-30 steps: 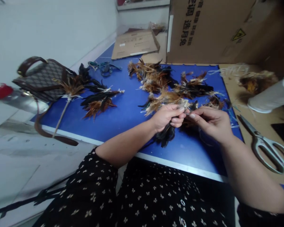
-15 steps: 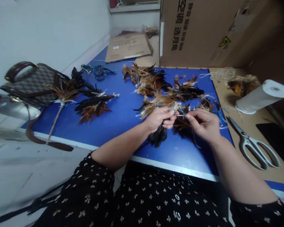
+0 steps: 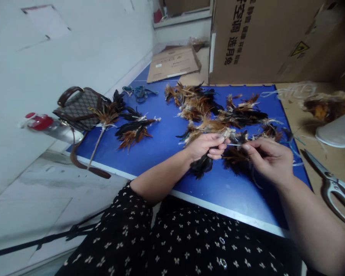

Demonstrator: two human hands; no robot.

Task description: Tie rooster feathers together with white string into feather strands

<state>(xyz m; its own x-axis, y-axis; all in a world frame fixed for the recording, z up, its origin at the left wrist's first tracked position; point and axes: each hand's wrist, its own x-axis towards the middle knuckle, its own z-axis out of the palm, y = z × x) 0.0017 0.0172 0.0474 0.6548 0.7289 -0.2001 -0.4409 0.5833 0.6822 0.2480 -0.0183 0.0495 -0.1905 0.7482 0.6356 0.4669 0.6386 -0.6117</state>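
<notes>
My left hand (image 3: pixel 209 147) is closed around a bundle of dark feathers (image 3: pixel 202 165), whose black tips hang below the fingers. Pale quill ends stick out above the thumb. From there a thin white string (image 3: pixel 233 144) runs taut to my right hand (image 3: pixel 270 155), which pinches it between thumb and forefinger. The string's loose tail hangs under the right hand. Brown and black feather bunches (image 3: pixel 189 101) lie spread on the blue table (image 3: pixel 149 184) just beyond both hands. Farther left rests another feather bunch (image 3: pixel 133 130) tied with white string.
Scissors (image 3: pixel 330 180) and a white spool (image 3: pixel 337 130) are at the right on cardboard. A large carton (image 3: pixel 264 46) stands at the back. Leftward are a handbag (image 3: pixel 80 109), a bottle with a red cap (image 3: pixel 57 128) and a feather bunch on a stick (image 3: pixel 95 147).
The view has swung left, so the table's things sit farther right and more of the bottle shows. The right hand has drawn slightly away from the left, with more string visible between them.
</notes>
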